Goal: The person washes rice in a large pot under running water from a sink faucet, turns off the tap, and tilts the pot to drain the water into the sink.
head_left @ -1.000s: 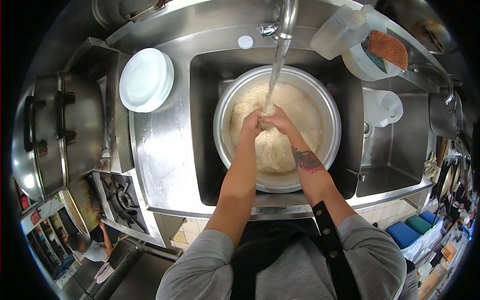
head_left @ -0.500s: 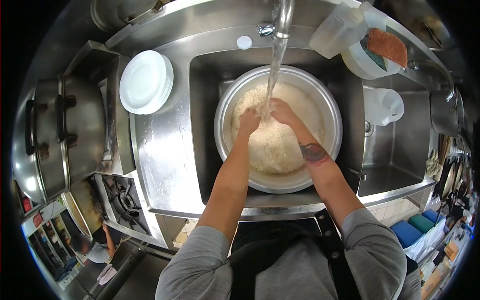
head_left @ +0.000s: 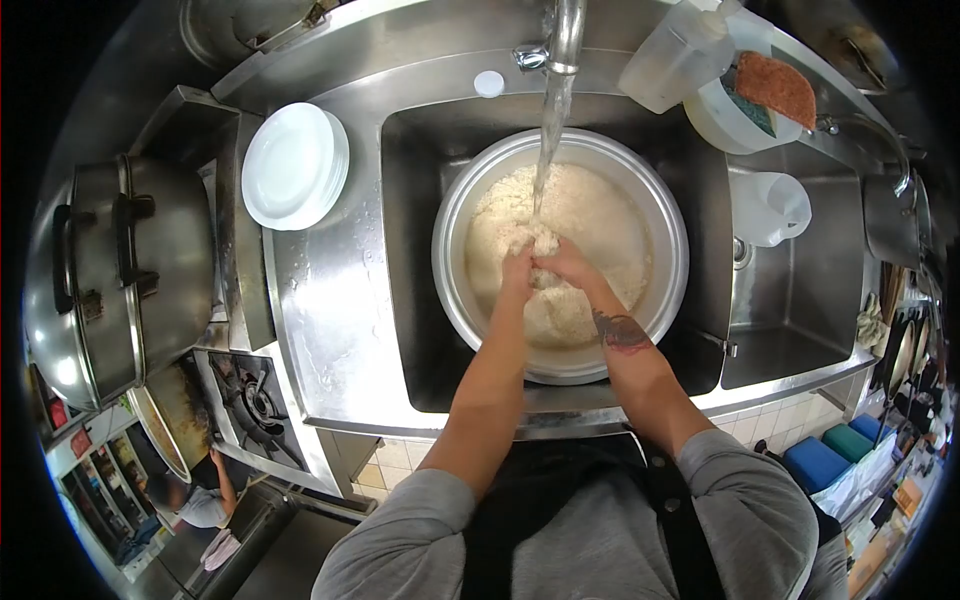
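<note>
A large round metal pot (head_left: 447,200) stands in the sink basin, filled with rice (head_left: 600,215) in cloudy water. My left hand (head_left: 517,268) and my right hand (head_left: 567,263) are close together over the middle of the pot, cupped around a heap of wet rice. Some fingertips are hidden by the grains. From the faucet (head_left: 568,45) a stream of water (head_left: 546,150) falls into the pot just beyond my hands.
White plates (head_left: 288,165) are stacked on the left drainboard. At the right are a plastic bottle (head_left: 672,62), a tub (head_left: 735,125) with a brown scouring pad (head_left: 776,88), and a translucent jug (head_left: 762,210) in the second basin. Another person (head_left: 203,505) is near the stove (head_left: 250,400).
My hands have drawn back toward me and closer together, now holding a heap of rice between them. The water stream keeps running.
</note>
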